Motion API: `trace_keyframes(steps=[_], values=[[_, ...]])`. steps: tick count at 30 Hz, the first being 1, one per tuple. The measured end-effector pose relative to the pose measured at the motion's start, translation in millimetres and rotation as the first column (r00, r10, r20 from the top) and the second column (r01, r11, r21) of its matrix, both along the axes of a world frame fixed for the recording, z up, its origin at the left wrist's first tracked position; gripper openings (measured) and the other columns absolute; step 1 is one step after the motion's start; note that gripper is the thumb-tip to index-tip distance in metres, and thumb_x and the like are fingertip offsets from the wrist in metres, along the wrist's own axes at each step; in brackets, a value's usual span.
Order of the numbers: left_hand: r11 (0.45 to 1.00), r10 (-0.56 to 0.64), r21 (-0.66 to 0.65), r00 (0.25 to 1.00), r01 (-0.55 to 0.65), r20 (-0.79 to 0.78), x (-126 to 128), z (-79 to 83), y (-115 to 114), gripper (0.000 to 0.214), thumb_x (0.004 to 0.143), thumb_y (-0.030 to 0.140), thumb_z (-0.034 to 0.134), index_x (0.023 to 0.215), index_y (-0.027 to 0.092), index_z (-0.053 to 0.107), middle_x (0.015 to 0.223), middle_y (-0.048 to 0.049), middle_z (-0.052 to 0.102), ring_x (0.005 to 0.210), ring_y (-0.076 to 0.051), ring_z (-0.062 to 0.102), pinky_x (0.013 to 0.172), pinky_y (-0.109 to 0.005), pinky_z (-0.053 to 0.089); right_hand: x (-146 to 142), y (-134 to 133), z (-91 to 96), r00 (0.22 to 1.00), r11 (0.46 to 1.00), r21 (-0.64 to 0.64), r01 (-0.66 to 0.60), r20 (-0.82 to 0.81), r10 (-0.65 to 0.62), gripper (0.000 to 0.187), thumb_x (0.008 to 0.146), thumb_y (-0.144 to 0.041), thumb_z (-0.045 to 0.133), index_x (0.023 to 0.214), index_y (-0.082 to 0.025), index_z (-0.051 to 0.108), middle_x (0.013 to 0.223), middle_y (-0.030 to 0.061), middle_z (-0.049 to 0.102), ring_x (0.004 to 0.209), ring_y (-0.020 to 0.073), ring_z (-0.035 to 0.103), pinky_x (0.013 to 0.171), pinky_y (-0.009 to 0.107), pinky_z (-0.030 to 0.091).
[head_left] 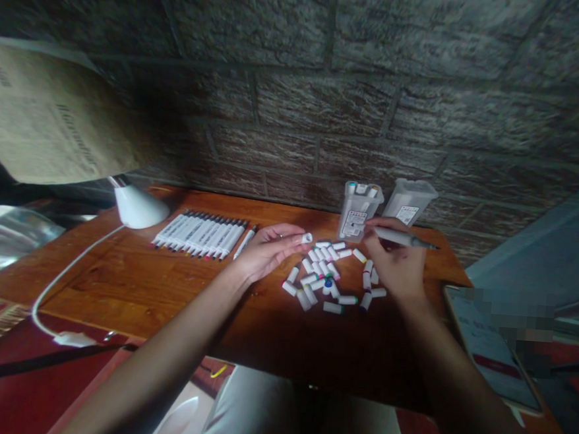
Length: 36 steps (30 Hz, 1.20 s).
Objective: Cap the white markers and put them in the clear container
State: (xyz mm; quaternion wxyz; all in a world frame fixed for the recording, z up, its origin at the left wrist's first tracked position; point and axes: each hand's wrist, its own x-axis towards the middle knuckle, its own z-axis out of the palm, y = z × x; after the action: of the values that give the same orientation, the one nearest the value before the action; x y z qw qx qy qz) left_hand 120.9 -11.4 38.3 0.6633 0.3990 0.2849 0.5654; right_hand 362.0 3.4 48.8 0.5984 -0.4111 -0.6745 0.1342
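Note:
My left hand (272, 249) pinches a white marker cap (307, 238) whose open end faces right. In my right hand (390, 257) is a marker (400, 236) with a white-grey barrel, held level with its dark end pointing right. Between and below the hands lies a loose pile of white marker caps (321, 268), some with coloured ends. Left of them, a row of white markers (199, 234) lies side by side on the wooden table (135, 292), with a single marker (245, 241) just right of the row. Part of the right hand's fingers is hidden behind the marker.
Behind my right hand stand a clear plastic case (348, 211) holding a few markers and a second clear case (410, 197). A lamp with a white base (141, 208) and a printed shade (53, 121) is at left, its cord (50, 279) hanging over the edge. A tablet (489, 343) lies at right.

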Motion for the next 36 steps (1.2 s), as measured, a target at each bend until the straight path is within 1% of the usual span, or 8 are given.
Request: trace_keyframes(steps=[4,7,14,18,24,29,32,36], values=[[1.000,-0.003,-0.023,1.000,0.003,-0.009,0.7,-0.7,-0.6,0.026,0.060,0.015,0.088,0.084,0.012,0.077,0.086,-0.0071,0.077,0.074,-0.014,0.073,0.081,-0.024,0.057,-5.6,-4.9,-0.6,0.998,0.997,-0.059,-0.059,-0.019,0.058,0.011,0.083,-0.024,0.064,0.093,-0.022,0.069,0.083,0.0022,0.068,0.067,0.0149,0.060,0.059,0.028,0.047],[1.000,-0.002,-0.018,1.000,0.001,-0.015,1.5,0.4,-1.5,0.027,0.059,0.016,0.089,0.083,0.012,0.076,0.083,-0.0059,0.077,0.073,-0.014,0.072,0.080,-0.023,0.057,-8.3,-8.2,1.2,0.996,0.992,-0.088,-0.089,-0.030,0.087,0.010,0.083,-0.024,0.064,0.092,-0.022,0.069,0.084,0.0022,0.068,0.068,0.0150,0.060,0.060,0.029,0.047],[1.000,-0.028,-0.005,0.999,0.027,-0.035,2.6,1.6,-2.6,0.025,0.060,0.016,0.089,0.081,0.012,0.076,0.081,-0.0044,0.076,0.069,-0.012,0.071,0.076,-0.022,0.058,-14.4,-20.7,14.8,0.971,0.968,-0.139,-0.207,-0.147,0.187,0.011,0.083,-0.028,0.067,0.093,-0.023,0.067,0.080,0.0010,0.067,0.062,0.0137,0.059,0.053,0.026,0.047],[1.000,-0.017,0.011,0.999,0.017,-0.045,3.9,1.4,-3.2,0.025,0.059,0.016,0.089,0.079,0.012,0.076,0.079,-0.0039,0.076,0.069,-0.012,0.071,0.077,-0.023,0.058,-17.2,-32.4,22.3,0.950,0.936,-0.164,-0.311,-0.076,0.303,0.011,0.084,-0.028,0.067,0.094,-0.024,0.068,0.087,0.0025,0.070,0.065,0.0147,0.062,0.051,0.027,0.049],[0.999,-0.031,-0.008,0.998,0.031,-0.045,4.8,2.3,-4.7,0.025,0.060,0.015,0.088,0.082,0.012,0.077,0.081,-0.0045,0.076,0.071,-0.013,0.071,0.081,-0.026,0.058,-19.1,-33.3,18.9,0.931,0.924,-0.149,-0.353,0.045,0.363,0.011,0.084,-0.027,0.068,0.095,-0.024,0.070,0.088,0.0033,0.072,0.077,0.0184,0.066,0.060,0.029,0.054],[0.999,-0.048,-0.004,0.997,0.047,-0.057,4.9,0.9,-4.6,0.024,0.061,0.014,0.087,0.083,0.013,0.078,0.082,-0.0053,0.077,0.071,-0.014,0.072,0.082,-0.028,0.058,-20.5,-31.3,14.7,0.918,0.927,-0.134,-0.349,0.147,0.367,0.014,0.084,-0.027,0.068,0.098,-0.025,0.071,0.088,0.0025,0.073,0.068,0.0160,0.064,0.055,0.028,0.051],[0.999,-0.048,0.006,0.997,0.048,-0.059,7.0,0.1,-5.0,0.023,0.061,0.016,0.087,0.082,0.014,0.079,0.081,-0.0051,0.077,0.071,-0.014,0.072,0.079,-0.025,0.058,-21.9,-33.5,17.0,0.908,0.935,-0.069,-0.349,0.221,0.355,0.017,0.081,-0.023,0.069,0.098,-0.026,0.070,0.087,0.0012,0.072,0.066,0.0151,0.063,0.056,0.029,0.052],[0.999,-0.046,0.000,0.997,0.047,-0.056,8.0,-0.7,-5.1,0.023,0.060,0.016,0.088,0.081,0.013,0.078,0.080,-0.0053,0.077,0.072,-0.014,0.072,0.083,-0.028,0.058,-18.2,-32.9,20.1,0.927,0.963,0.063,-0.262,0.293,0.233,0.017,0.078,-0.017,0.068,0.093,-0.027,0.071,0.084,0.0010,0.072,0.073,0.0183,0.066,0.066,0.033,0.054]])
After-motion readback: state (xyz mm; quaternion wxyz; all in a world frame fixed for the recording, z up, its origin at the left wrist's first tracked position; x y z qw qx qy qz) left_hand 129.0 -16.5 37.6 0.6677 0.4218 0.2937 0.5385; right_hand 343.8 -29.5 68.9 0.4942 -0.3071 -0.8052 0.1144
